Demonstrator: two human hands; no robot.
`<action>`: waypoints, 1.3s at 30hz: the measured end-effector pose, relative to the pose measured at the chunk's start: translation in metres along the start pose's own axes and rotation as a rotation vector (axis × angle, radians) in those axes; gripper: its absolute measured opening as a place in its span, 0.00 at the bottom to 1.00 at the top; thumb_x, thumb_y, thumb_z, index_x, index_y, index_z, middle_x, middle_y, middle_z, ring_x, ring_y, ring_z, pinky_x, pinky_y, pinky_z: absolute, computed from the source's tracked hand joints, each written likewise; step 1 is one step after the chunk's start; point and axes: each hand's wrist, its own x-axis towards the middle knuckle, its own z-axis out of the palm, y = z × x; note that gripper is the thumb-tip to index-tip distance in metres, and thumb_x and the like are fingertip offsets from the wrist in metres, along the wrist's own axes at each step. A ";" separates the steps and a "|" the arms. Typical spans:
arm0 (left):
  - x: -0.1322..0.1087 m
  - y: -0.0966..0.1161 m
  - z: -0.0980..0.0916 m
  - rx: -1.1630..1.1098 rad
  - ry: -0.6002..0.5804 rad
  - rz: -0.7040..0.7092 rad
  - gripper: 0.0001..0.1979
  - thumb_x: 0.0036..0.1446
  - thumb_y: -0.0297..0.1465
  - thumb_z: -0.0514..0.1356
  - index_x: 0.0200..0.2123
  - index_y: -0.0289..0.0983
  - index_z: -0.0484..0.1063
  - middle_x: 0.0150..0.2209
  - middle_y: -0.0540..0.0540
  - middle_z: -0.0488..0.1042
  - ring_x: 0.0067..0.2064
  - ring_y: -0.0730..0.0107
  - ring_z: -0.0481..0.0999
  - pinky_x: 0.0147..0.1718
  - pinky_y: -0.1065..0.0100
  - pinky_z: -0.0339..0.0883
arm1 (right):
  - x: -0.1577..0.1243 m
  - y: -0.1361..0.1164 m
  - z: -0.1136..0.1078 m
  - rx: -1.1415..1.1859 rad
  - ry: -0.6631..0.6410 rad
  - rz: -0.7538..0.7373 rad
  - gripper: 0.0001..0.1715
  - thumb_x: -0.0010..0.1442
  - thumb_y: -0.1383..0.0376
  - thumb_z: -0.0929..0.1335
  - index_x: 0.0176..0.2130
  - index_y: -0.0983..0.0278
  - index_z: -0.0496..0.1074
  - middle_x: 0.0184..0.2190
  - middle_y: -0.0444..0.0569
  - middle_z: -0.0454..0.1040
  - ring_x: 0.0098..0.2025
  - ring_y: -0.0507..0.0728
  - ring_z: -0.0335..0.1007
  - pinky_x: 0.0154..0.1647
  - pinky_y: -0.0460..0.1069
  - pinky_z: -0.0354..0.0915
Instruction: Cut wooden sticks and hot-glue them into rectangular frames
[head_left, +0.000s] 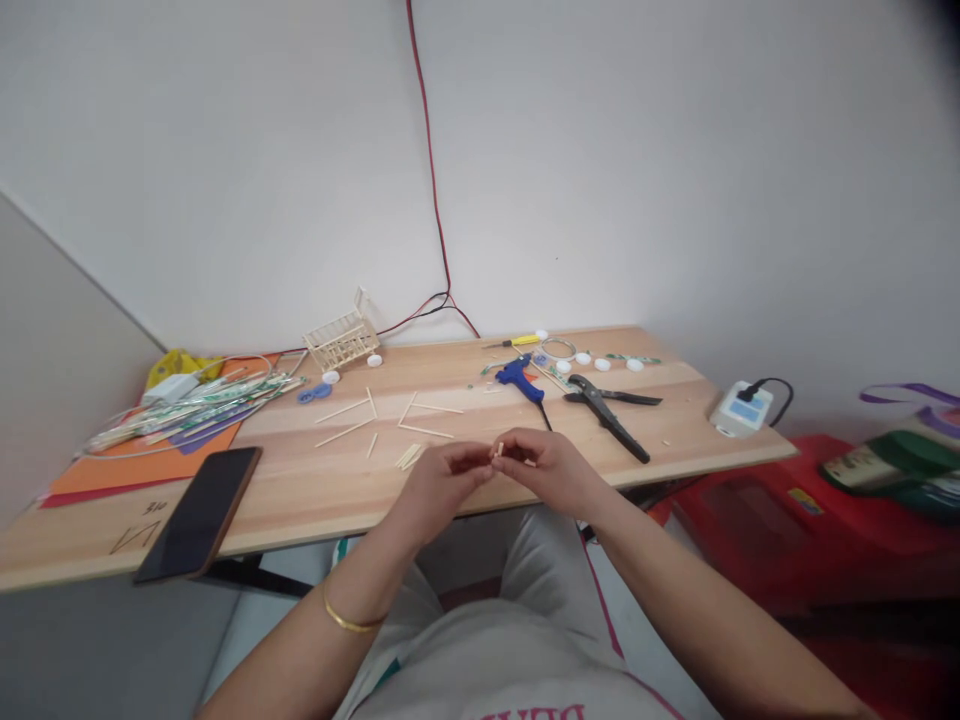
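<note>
Right hand [553, 465] pinching a short stick [500, 450] at the fingertips, long axis roughly upright. Left hand [444, 482] fingertips right beside it; can't tell if they're gripping too. Cut sticks [409, 457] lie just past my left hand, the nearer one, slanted. Three-sided stick frame [407, 409] beyond, flat. All thin, straight, pale, wood-looking. Table [360, 490]: smooth, streaky grain. Glue gun [517, 378]: blue, plastic-looking.

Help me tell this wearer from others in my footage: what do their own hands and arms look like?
The left hand and right hand are ungloved, and no sleeve shows on the left forearm or right forearm. A thin gold-coloured bangle circles the left one; the right has none in view.
</note>
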 end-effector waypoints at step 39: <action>0.008 -0.011 0.020 -0.047 0.106 -0.247 0.09 0.40 0.34 0.65 0.23 0.33 0.76 0.20 0.52 0.71 0.24 0.76 0.64 0.26 0.72 0.55 | -0.002 0.026 -0.002 0.283 -0.104 0.168 0.14 0.55 0.57 0.66 0.26 0.66 0.66 0.23 0.42 0.66 0.28 0.49 0.60 0.30 0.45 0.56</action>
